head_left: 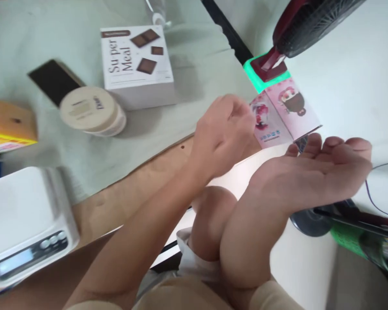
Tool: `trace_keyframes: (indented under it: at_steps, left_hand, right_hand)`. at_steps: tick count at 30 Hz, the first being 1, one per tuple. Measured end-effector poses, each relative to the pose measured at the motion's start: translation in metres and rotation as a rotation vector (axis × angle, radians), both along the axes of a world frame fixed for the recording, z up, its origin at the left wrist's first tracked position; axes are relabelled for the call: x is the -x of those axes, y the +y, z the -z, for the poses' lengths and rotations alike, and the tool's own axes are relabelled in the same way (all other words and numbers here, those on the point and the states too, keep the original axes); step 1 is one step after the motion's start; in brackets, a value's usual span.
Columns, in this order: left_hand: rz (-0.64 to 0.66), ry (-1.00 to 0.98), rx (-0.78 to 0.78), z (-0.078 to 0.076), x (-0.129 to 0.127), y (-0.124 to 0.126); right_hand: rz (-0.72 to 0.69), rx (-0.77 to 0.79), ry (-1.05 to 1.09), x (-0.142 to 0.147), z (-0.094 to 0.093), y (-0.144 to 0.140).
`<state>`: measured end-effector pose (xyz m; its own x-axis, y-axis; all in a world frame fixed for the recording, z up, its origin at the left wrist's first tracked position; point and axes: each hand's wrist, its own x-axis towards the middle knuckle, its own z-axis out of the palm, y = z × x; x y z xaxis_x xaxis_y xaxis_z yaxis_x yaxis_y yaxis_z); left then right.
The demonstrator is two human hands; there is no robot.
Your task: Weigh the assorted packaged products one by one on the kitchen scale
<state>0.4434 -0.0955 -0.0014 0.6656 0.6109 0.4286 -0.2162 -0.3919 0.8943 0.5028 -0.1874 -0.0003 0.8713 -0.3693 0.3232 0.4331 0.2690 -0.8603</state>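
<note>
My left hand point(224, 131) is raised over the table's front edge, its fingers curled in and slightly blurred. Whether anything is inside that grasp is hidden. To its right, my right hand point(313, 170) is turned palm up, with loosely bent fingers apart and nothing visible on it. Just beyond the two hands is a pink box point(300, 107) printed with cartoon figures. A white box marked "Su per Meal" point(137, 56) stands farther back on the table, left of my left hand. Neither hand visibly touches these boxes.
A round lidded jar point(89, 107) and a dark phone-like slab point(53, 79) lie left of the white box. A digital scale point(22, 215) sits front left, an orange box point(11, 122) behind it. At the back right stands a dark red fan point(294, 30). My knee shows below.
</note>
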Motion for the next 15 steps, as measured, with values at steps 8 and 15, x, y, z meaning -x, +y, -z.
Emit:
trace_keyframes:
  at_steps: [8,15]
  left_hand:
    - [0.083,0.151,0.160,0.036,-0.127,0.011]
    - [0.149,0.217,0.139,0.041,-0.117,0.004]
  right_hand:
    - [-0.069,0.144,0.128,-0.049,0.052,-0.016]
    - [-0.273,0.097,0.097,-0.054,0.063,-0.024]
